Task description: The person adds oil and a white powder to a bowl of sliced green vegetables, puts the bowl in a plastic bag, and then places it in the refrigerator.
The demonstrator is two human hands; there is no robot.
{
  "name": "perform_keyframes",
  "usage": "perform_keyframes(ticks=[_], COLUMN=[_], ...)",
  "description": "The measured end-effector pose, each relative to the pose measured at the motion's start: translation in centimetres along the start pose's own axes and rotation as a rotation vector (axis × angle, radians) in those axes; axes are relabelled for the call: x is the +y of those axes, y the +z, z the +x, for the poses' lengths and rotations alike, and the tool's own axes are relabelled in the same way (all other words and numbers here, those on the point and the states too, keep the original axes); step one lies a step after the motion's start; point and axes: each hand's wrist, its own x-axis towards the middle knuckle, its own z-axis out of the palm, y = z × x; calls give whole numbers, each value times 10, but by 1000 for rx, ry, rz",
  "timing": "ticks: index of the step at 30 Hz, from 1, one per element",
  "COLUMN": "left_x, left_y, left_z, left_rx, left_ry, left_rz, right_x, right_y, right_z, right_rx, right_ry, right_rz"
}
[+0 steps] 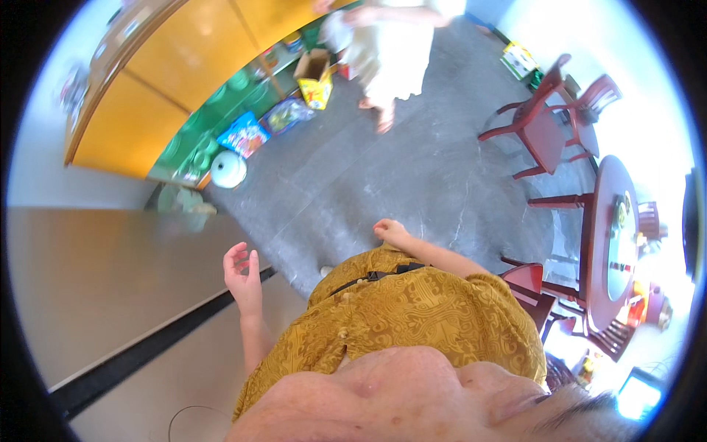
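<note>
My left hand (243,276) is raised in front of the brown panel (127,259) on the left. Its fingers are loosely bent, the thumb stands apart, and nothing is in it. In front of my patterned mustard garment (420,304), my right hand (393,232) hangs over the grey floor (353,182). Its fingers are curled in, and nothing shows sticking out of them. A black strap with a buckle (375,275) crosses the garment at the waist.
Ahead, a person in pale clothing (395,50) stands beside an open carton (315,77). A blue bag (243,134) and a white round container (228,169) lie along the yellow cabinet (160,61). To the right are wooden chairs (538,132) and a round table (594,243).
</note>
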Motion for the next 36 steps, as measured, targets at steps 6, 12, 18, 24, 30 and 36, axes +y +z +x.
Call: perform_keyframes(ticks=[6,12,18,24,30,36], left_x=[87,161,227,350,523,597], left_y=[186,343,494,645,736,850], left_z=[36,69,139,242,339,411], left_rx=[-314,-558,-781,-403,47,48], left_ry=[102,274,386,1124,1643,1747], left_rz=[-100,-45,-121,-259,-1174,-1526], right_x=[38,90,80,86,89,97], right_y=[-129,-233,-314,-457,-583,-681], right_z=[-5,32,100,179,240,344], right_rx=[100,323,418,525,755,770], right_ry=[-86,28,-61,107,90,262], right_rz=[94,206,205,165,106,212])
